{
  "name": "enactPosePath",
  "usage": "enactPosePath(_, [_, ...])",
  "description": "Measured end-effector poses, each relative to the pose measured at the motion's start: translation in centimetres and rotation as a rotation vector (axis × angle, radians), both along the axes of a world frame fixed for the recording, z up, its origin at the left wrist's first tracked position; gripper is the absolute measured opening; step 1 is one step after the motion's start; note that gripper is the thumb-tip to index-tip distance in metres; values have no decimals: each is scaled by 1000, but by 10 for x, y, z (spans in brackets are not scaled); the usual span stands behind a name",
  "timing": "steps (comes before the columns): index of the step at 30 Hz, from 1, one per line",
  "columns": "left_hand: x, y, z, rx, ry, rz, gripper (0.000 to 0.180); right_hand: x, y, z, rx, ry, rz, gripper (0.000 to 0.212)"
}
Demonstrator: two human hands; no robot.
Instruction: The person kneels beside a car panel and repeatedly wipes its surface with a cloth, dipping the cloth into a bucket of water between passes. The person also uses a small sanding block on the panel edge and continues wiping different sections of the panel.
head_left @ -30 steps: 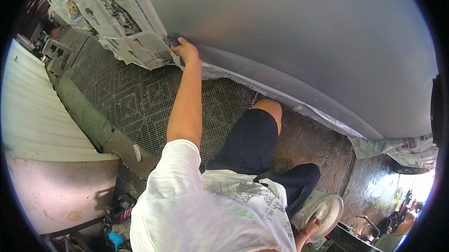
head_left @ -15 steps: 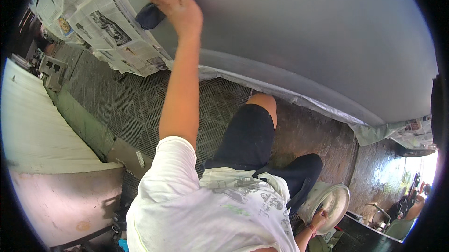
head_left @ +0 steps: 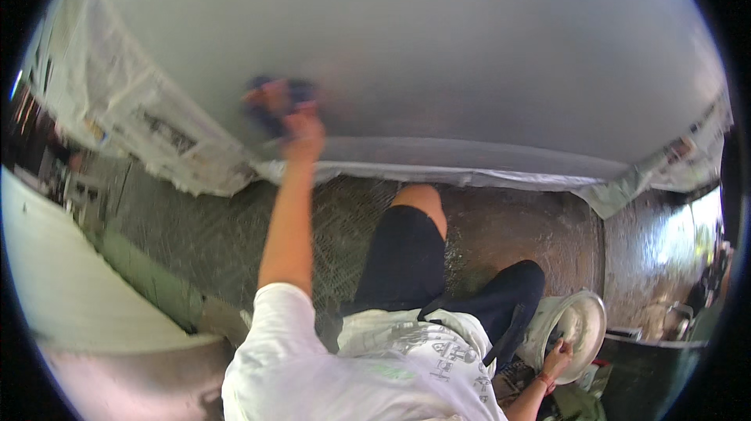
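Note:
My left hand (head_left: 303, 128) is closed on a dark blue cloth (head_left: 264, 112), pressed against a large smooth grey panel (head_left: 438, 53) near its taped left edge. Motion blurs the cloth and the fingers. Low on the right, my right hand (head_left: 556, 360) is over the near side of a round whitish basin (head_left: 592, 321). Its fingers are closed around something small and dark that I cannot make out.
Newspaper masking (head_left: 168, 136) covers the area left of the panel, and more masking paper (head_left: 618, 196) hangs at its right end. A pale curved panel (head_left: 94, 280) stands at the left. Below lies a dark, wet-looking floor (head_left: 532, 225) with a ribbed mat (head_left: 195, 225).
My left hand and the cloth have moved down the grey panel, nearer its lower edge. The view has tilted and shifted. My right hand stays by the basin.

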State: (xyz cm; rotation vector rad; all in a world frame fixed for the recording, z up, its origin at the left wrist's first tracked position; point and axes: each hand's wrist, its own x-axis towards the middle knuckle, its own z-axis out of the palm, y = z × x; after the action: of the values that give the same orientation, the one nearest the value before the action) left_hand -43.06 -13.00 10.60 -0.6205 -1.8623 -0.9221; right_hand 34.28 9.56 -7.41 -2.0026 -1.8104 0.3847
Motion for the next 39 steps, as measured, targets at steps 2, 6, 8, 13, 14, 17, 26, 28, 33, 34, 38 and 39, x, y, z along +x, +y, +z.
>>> enactPosePath(2, [-36,-36,32,183,69,82,66,-5,1,0,-10,-10,12,29])
enactPosePath(6, [-58,-41,114,316,205,94,67,-20,-6,6,48,55,-18,23])
enactPosePath(8, [-33,-8,161,285,232,60,66,-23,-8,15,46,61,-33,22])
enactPosePath(13, [46,112,231,-39,492,-96,62,-21,-12,23,80,101,-79,21])
enactPosePath(14, [73,147,234,-119,526,-150,64,-19,-13,22,84,111,-88,21])
enactPosePath(17, [156,253,216,-347,587,-276,75,-13,-15,16,90,107,-115,24])
enactPosePath(26, [235,377,81,-1146,534,-785,25,-32,-17,22,17,141,-149,26])
enactPosePath(28, [221,345,62,-1113,501,-779,18,-21,-20,22,96,157,-156,27])
enactPosePath(33, [120,206,20,-1281,449,-740,8,-34,-12,40,79,159,-87,33])
enactPosePath(34, [125,178,11,-1248,448,-705,10,-33,-14,29,99,97,-92,36])
enactPosePath(38, [170,132,18,-1114,158,-715,44,-37,-12,37,-76,90,-106,35])
enactPosePath(39, [202,135,21,-1038,-1,-828,46,-34,-18,37,-41,109,-135,33])
